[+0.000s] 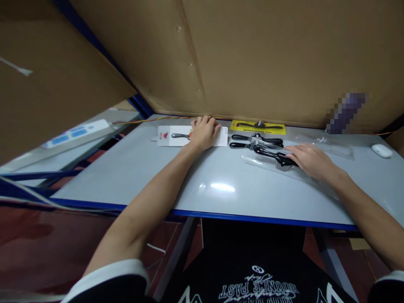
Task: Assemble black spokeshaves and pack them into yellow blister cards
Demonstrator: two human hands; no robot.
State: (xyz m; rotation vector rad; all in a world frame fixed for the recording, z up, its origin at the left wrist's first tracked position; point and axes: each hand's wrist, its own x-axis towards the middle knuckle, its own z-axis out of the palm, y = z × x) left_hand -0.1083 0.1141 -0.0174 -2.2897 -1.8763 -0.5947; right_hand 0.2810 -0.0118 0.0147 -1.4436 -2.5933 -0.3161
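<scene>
My left hand [203,132] rests on a white printed card [172,142] at the back of the table, fingers bent over it; whether they grip it is hard to tell. A dark-handled tool is pictured or lies on the card, left of my fingers. My right hand [311,159] is closed on the right end of a black two-handled tool [271,154]. Other black tools [241,137] lie just behind and left of it. Clear plastic packaging [268,163] lies beneath and beside the held tool. Behind these sits a yellow card [236,126] bearing a black tool.
Another clear plastic sleeve [339,148] lies to the right, with a white rounded case [381,150] beyond it. A pixelated purple object [347,113] stands at the back right. Cardboard walls [268,54] border the grey table [126,181]. A power strip [77,132] is at left.
</scene>
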